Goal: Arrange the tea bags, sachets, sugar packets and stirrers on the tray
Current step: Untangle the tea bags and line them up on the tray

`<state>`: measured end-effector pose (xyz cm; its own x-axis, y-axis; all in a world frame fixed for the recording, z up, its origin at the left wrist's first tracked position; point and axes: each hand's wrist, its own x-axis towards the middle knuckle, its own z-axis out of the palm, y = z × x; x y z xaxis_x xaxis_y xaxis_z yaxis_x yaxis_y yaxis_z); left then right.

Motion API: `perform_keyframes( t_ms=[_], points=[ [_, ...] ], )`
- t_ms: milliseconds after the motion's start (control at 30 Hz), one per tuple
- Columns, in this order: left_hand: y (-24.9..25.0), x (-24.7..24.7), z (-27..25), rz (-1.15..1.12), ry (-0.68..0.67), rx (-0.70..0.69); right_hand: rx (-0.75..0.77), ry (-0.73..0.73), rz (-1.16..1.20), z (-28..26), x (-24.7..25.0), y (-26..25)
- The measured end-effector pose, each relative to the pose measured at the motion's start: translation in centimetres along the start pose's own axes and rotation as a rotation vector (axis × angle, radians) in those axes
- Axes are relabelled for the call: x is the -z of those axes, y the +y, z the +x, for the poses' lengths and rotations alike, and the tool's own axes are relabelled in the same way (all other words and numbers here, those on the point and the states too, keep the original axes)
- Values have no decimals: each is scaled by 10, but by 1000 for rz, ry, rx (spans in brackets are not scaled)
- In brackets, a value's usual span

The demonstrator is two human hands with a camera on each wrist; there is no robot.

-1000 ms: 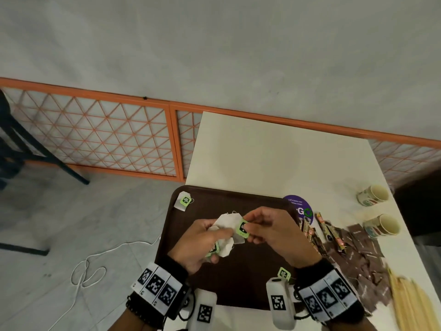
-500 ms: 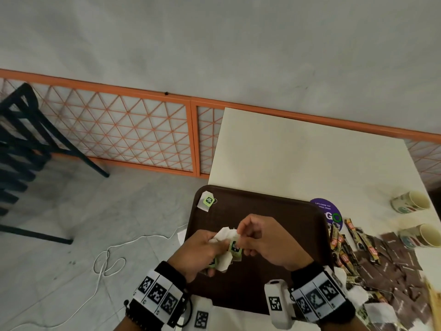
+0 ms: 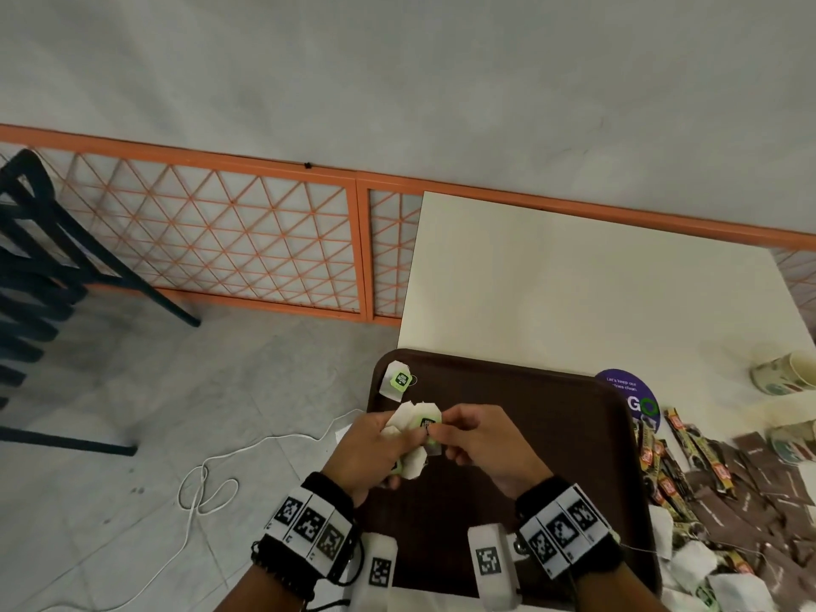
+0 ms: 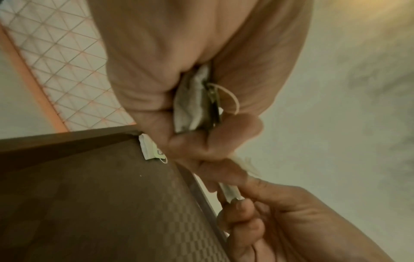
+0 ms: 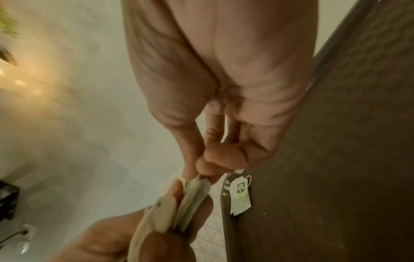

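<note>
My left hand grips a bunch of white tea bags above the left part of the brown tray. My right hand pinches the green tag of one bag in that bunch. In the left wrist view the tea bags are squeezed between fingers and palm. In the right wrist view the right fingertips pinch the top of the tea bags. One tea bag with a green tag lies flat in the tray's far left corner, also seen as a tea bag.
Right of the tray lie sachets, brown packets and more tea bags. Two paper cups lie on the white table. To the left are an orange lattice fence, a dark chair and a floor cable.
Both hands with the tea bag bunch have shifted toward the tray's left edge, nearer the lone tea bag. The head view has swung left.
</note>
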<state>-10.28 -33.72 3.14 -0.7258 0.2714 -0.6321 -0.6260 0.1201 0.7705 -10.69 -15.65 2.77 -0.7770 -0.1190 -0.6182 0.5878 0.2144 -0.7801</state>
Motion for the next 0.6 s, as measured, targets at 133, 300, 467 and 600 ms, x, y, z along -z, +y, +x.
perform_keyframes(
  t_ms=[133,300,467,600],
  points=[
    [-8,23,8,-189,152,81,-91,166,49,54,2,-6],
    [-17,51,-6,-461,148,153,-169,237,-52,99,-1,0],
    [-15,46,4,-425,125,162,-164,349,-189,109,-8,4],
    [-9,20,32,-443,150,249,-181,407,-284,113,-8,2]
  ],
)
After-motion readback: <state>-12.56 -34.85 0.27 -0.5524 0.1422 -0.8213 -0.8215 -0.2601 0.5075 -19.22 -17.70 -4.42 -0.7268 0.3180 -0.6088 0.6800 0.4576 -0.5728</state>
